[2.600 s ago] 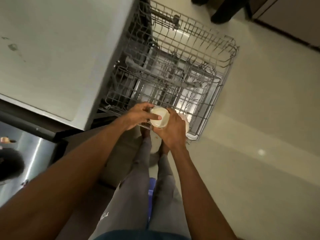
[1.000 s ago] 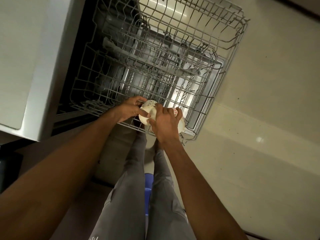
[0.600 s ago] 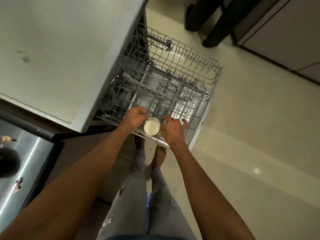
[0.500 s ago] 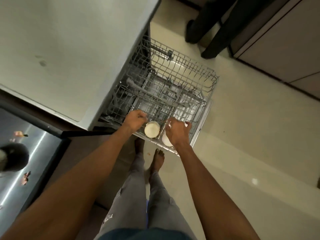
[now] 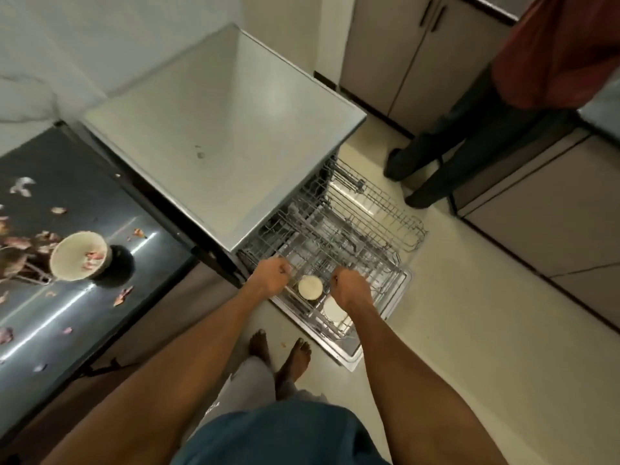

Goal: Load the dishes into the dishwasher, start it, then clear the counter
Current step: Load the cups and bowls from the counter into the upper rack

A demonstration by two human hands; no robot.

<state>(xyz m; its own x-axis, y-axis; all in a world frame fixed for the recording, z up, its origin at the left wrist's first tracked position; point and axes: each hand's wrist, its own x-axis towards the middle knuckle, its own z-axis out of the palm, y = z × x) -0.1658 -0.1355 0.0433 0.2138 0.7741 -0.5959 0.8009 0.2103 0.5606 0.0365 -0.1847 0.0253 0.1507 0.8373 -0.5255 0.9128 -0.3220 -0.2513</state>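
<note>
2 pale cups sat in the near end of the lower rack (image 5: 385,290), which was pulled out over the open dishwasher door (image 5: 349,355): the first cup (image 5: 310,286) between the hands, the second cup (image 5: 332,310) just below the right wrist and partly hidden by it. Left hand (image 5: 270,276): arm extended down and forward, fingers curled at the rack's near-left wires, just beside the first cup; whether they gripped a wire or held nothing could not be told. Right hand (image 5: 350,285): arm likewise extended, knuckles up, fingers curled under and out of sight; grasp could not be told, though neither cup appeared to be held. Risks, as judged: a cup not seated between the tines could tip or roll when the rack is pushed in; a withdrawing right wrist could knock the second cup, being so near it; bare feet (image 5: 280,350) stood close to the door's edge, so a dropped cup or a careless step could hurt. Upper rack (image 5: 379,203) stood out beyond, appearing to hold no dishes. Farther left, 1 bowl (image 5: 79,255) with scraps remained on the dark counter (image 5: 77,313) among scattered peelings, so loading and clearing looked unfinished. A second person's legs (image 5: 446,152) stood by the far cabinets.
</note>
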